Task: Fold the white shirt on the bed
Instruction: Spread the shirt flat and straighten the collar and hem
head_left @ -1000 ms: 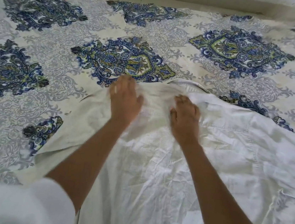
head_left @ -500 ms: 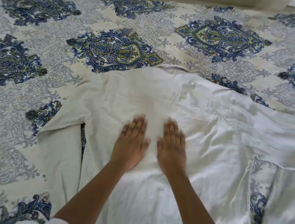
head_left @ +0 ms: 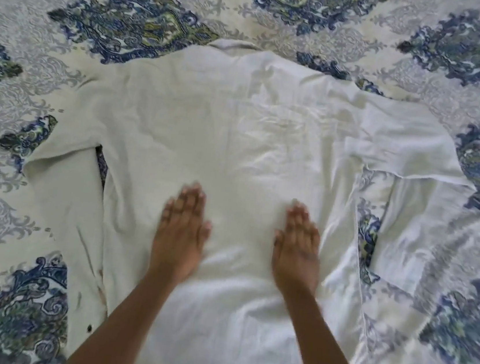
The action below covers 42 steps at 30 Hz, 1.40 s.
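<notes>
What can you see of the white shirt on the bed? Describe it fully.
The white shirt lies spread flat on the patterned bedspread, collar end away from the person. It looks like thin, creased woven cloth. Both short sleeves lie out to the sides. The left hand and right hand rest flat on its middle, palms down and apart, gripping nothing.

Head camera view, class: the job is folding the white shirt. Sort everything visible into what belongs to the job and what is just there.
Part of the job:
white shirt, spread flat
left hand, flat on it
right hand, flat on it

Just there:
patterned bedspread under the shirt
</notes>
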Tool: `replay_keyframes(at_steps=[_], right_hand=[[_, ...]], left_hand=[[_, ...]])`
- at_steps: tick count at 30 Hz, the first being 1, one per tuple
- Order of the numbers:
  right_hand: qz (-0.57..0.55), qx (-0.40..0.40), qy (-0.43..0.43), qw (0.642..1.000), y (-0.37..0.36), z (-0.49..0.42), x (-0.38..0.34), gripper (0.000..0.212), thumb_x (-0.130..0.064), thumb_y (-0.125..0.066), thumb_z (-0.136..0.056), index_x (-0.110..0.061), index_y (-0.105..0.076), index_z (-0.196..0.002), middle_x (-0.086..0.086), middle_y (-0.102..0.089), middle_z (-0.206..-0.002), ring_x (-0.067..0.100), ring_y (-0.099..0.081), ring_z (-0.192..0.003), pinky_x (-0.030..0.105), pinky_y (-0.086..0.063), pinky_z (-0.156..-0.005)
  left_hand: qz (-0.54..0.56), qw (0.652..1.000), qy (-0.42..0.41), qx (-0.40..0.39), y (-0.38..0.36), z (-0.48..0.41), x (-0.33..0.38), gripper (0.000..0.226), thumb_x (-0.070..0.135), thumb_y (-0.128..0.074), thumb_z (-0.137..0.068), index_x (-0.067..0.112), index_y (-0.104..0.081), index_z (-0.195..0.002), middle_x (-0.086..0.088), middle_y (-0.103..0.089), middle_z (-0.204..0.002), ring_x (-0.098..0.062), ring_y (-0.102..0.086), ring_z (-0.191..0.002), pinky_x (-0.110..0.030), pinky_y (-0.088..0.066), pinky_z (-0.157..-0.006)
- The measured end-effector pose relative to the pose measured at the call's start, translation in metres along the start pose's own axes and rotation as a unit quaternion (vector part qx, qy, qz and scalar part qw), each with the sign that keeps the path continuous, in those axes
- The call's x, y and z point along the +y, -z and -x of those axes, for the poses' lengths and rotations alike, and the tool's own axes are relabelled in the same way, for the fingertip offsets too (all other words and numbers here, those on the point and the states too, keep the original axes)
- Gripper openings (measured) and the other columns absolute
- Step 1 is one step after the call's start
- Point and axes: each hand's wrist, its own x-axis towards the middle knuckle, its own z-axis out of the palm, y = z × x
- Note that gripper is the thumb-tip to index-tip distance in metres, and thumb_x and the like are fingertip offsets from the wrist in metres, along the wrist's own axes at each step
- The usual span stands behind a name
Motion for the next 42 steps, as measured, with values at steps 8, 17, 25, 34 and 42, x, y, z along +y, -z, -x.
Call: replay_keyframes(at_steps=[8, 17, 25, 34, 42], right_hand=[[-0.023, 0.020, 0.039, 0.999, 0.015, 0.092, -0.010, 0.045, -0.016, -0.032, -0.093, 0.002, -0.036, -0.134, 0.021, -0.048, -0.137, 0.030, -0.038, -0.131, 0.041, -0.033, -0.107], [-0.193, 0.018, -0.262, 0.945, 0.075, 0.163, 0.059, 0.036, -0.001, -0.045, -0.089, -0.006, -0.057, -0.123, 0.013, -0.057, -0.125, 0.028, -0.048, -0.117, 0.040, -0.041, -0.100], [-0.331, -0.105, -0.436, 0.830, 0.095, 0.173, 0.118, 0.026, -0.017, -0.063, -0.086, -0.005, -0.062, -0.109, 0.010, -0.063, -0.101, 0.023, -0.054, -0.091, 0.029, -0.042, -0.077], [-0.304, -0.132, -0.422, 0.844, 0.089, 0.204, 0.144, 0.015, -0.012, -0.065, -0.084, -0.006, -0.061, -0.097, 0.004, -0.056, -0.094, 0.021, -0.050, -0.087, 0.030, -0.041, -0.076], [-0.153, -0.127, -0.403, 0.893, 0.100, 0.224, 0.123, 0.036, -0.013, -0.057, -0.084, 0.000, -0.051, -0.118, 0.018, -0.055, -0.121, 0.033, -0.049, -0.112, 0.038, -0.041, -0.087]], left_hand=[[0.043, 0.991, -0.124, -0.015, -0.002, 0.083, 0.061, 0.062, 0.032, -0.033, -0.088, 0.000, -0.030, -0.140, -0.019, -0.037, -0.146, -0.033, -0.041, -0.132, -0.041, -0.025, -0.109], [0.005, 0.990, -0.089, -0.108, 0.006, 0.170, 0.055, 0.061, 0.035, -0.027, -0.092, -0.002, -0.036, -0.140, -0.018, -0.033, -0.149, -0.033, -0.034, -0.137, -0.045, -0.028, -0.110], [0.060, 0.964, -0.225, -0.130, 0.019, 0.166, 0.162, 0.044, 0.016, -0.038, -0.096, 0.010, -0.036, -0.139, -0.004, -0.032, -0.149, -0.026, -0.035, -0.131, -0.039, -0.042, -0.096], [0.045, 0.971, -0.196, -0.129, -0.005, 0.180, 0.197, 0.047, 0.020, -0.039, -0.096, 0.029, -0.034, -0.142, 0.007, -0.021, -0.154, -0.024, -0.024, -0.136, -0.040, -0.030, -0.103], [0.170, 0.958, -0.143, -0.184, 0.008, 0.198, 0.155, 0.042, 0.010, -0.036, -0.097, 0.018, -0.046, -0.136, 0.005, -0.035, -0.150, -0.023, -0.029, -0.135, -0.035, -0.029, -0.108]])
